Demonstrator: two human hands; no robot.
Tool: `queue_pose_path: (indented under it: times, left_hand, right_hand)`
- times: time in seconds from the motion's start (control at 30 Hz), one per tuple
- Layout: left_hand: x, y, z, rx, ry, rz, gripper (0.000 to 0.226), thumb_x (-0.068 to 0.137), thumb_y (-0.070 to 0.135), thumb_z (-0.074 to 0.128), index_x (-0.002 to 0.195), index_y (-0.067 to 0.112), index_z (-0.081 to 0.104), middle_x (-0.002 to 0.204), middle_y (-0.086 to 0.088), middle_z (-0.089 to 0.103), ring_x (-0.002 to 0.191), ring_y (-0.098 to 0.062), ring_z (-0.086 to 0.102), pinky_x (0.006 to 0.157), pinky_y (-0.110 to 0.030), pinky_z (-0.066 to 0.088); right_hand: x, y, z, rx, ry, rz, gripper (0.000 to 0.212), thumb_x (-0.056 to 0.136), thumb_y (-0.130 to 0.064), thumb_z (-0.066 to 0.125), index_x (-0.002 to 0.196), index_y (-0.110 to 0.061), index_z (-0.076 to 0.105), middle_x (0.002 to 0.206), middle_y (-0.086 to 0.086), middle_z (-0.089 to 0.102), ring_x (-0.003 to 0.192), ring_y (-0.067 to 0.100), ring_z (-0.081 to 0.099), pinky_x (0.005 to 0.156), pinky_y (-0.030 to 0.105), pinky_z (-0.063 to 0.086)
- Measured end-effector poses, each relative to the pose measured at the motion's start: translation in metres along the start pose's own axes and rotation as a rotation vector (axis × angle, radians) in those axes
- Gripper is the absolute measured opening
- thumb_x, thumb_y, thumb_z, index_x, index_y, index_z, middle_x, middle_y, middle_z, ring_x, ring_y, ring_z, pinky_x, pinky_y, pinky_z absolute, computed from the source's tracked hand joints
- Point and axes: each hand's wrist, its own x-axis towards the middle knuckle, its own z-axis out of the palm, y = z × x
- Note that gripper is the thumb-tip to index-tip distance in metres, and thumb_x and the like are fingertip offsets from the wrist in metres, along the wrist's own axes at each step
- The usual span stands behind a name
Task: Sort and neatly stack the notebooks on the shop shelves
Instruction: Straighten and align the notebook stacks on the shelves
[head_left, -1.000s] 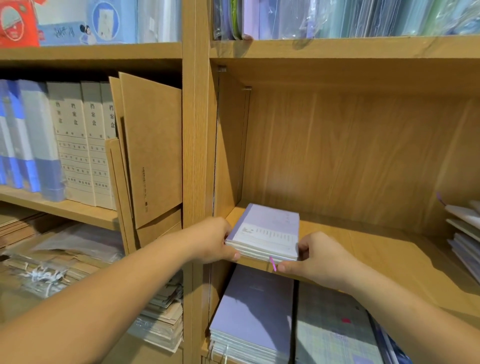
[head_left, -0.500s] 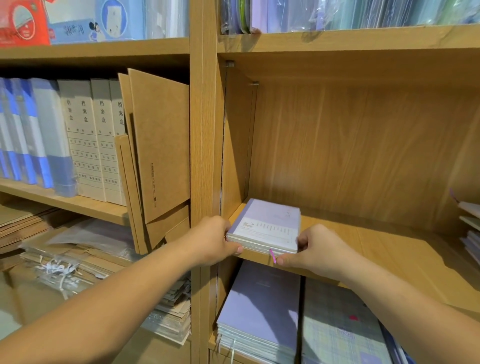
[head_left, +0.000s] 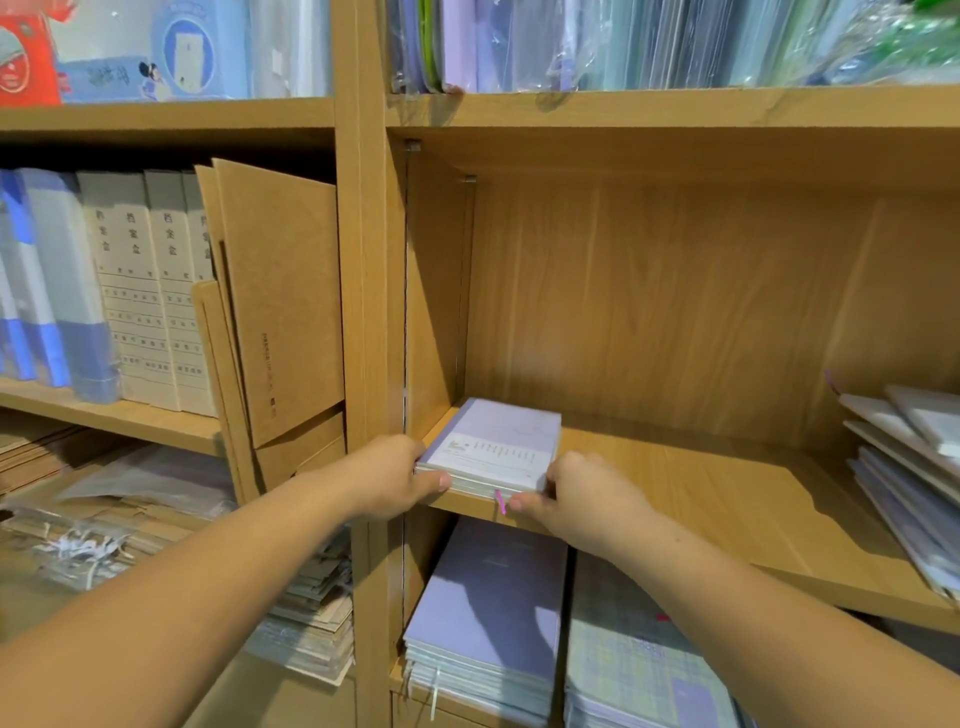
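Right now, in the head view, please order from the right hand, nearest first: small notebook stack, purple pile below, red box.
1. small notebook stack, gripped by the right hand.
2. purple pile, shelf below.
3. red box, top left.

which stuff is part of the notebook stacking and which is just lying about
Job: lilac notebook stack, gripped by left hand and right hand; its shelf; purple notebooks below; notebook pile at right.
Lying about: cardboard folders; beige file boxes; blue binders.
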Motion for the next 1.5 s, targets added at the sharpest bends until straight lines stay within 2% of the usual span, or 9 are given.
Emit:
queue_pose_path:
  times: [0.27,0.43,0.63,0.77,0.87,0.97,1.1,1.4,1.5]
  left_hand:
    - [-0.011,0.021,-0.009,0.119,0.125,-0.011,0.035,0.096,0.047,0.063,0.109,0.015,0.061,0.084,0.002,0.062,0.081,-0.018,0.061,0.064,-0.031,0.048]
    - [-0.025,0.095,-0.018,0.016,0.348,0.183,0.029,0.094,0.042,0.066,0.116,0.024,0.065,0.073,0.009,0.064,0.072,-0.007,0.063,0.065,-0.031,0.05]
    - [-0.01,0.252,0.029,-0.273,0.078,0.399,0.015,0.091,0.04,0.072,0.094,0.026,0.074,0.08,0.009,0.07,0.073,-0.009,0.067,0.074,-0.035,0.061]
    - [0.019,0.334,0.065,-0.392,-0.044,0.439,0.02,0.097,0.039,0.065,0.087,0.024,0.074,0.079,-0.001,0.074,0.064,-0.012,0.066,0.062,-0.03,0.057]
    - [0.042,0.386,0.092,-0.69,-0.175,0.339,0.025,0.103,0.031,0.059,0.092,0.011,0.069,0.075,-0.009,0.069,0.055,-0.011,0.06,0.055,-0.024,0.053]
    - [0.062,0.422,0.109,-0.957,-0.202,0.164,0.029,0.103,0.03,0.058,0.086,0.008,0.06,0.063,-0.009,0.061,0.045,-0.016,0.054,0.057,-0.029,0.052]
    - [0.072,0.434,0.113,-1.213,-0.308,-0.076,0.028,0.096,0.031,0.072,0.102,0.004,0.065,0.053,0.0,0.066,0.036,-0.011,0.057,0.043,-0.02,0.048]
    - [0.053,0.401,0.081,-1.313,-0.261,-0.032,0.02,0.102,0.015,0.06,0.117,0.002,0.064,0.101,-0.018,0.077,0.096,-0.032,0.076,0.092,-0.052,0.059]
    - [0.031,0.347,0.054,-1.295,-0.201,-0.05,0.023,0.106,0.016,0.054,0.115,-0.001,0.066,0.1,-0.017,0.078,0.093,-0.031,0.077,0.086,-0.05,0.062]
  right_hand:
    - [-0.009,0.006,-0.029,-0.047,-0.052,0.011,0.05,0.081,-0.063,0.075,0.062,-0.031,0.042,0.066,-0.012,0.048,0.058,0.008,0.046,0.048,0.028,0.032]
    - [-0.028,0.035,-0.09,-0.142,-0.057,0.016,0.05,0.081,-0.074,0.067,0.101,-0.028,0.067,0.099,-0.007,0.066,0.089,0.018,0.064,0.077,0.037,0.059]
    - [-0.098,0.145,-0.18,-0.241,0.185,0.112,0.044,0.089,-0.065,0.062,0.078,-0.023,0.072,0.067,-0.007,0.065,0.069,0.014,0.063,0.062,0.035,0.057]
    - [-0.136,0.224,-0.22,-0.285,0.32,0.185,0.035,0.097,-0.051,0.056,0.082,-0.025,0.074,0.078,-0.007,0.065,0.074,0.013,0.059,0.064,0.036,0.05]
    - [-0.154,0.272,-0.231,-0.251,0.259,0.292,0.026,0.101,-0.041,0.056,0.094,-0.025,0.075,0.084,-0.007,0.068,0.077,0.014,0.059,0.067,0.033,0.047]
    - [-0.161,0.295,-0.223,-0.249,0.226,0.271,0.041,0.104,-0.036,0.052,0.066,-0.022,0.057,0.061,-0.003,0.052,0.065,0.02,0.053,0.064,0.039,0.045]
    - [-0.163,0.304,-0.214,-0.285,0.238,0.162,0.031,0.104,-0.036,0.046,0.075,-0.036,0.055,0.081,-0.009,0.055,0.088,0.019,0.057,0.076,0.039,0.047]
    - [-0.16,0.268,-0.215,-0.021,0.423,0.238,0.045,0.101,-0.057,0.042,0.106,-0.026,0.074,0.1,-0.003,0.07,0.095,0.011,0.063,0.084,0.035,0.052]
    - [-0.143,0.226,-0.203,0.142,0.36,0.226,0.047,0.098,-0.064,0.045,0.1,-0.027,0.074,0.074,-0.005,0.073,0.068,0.007,0.067,0.066,0.032,0.057]
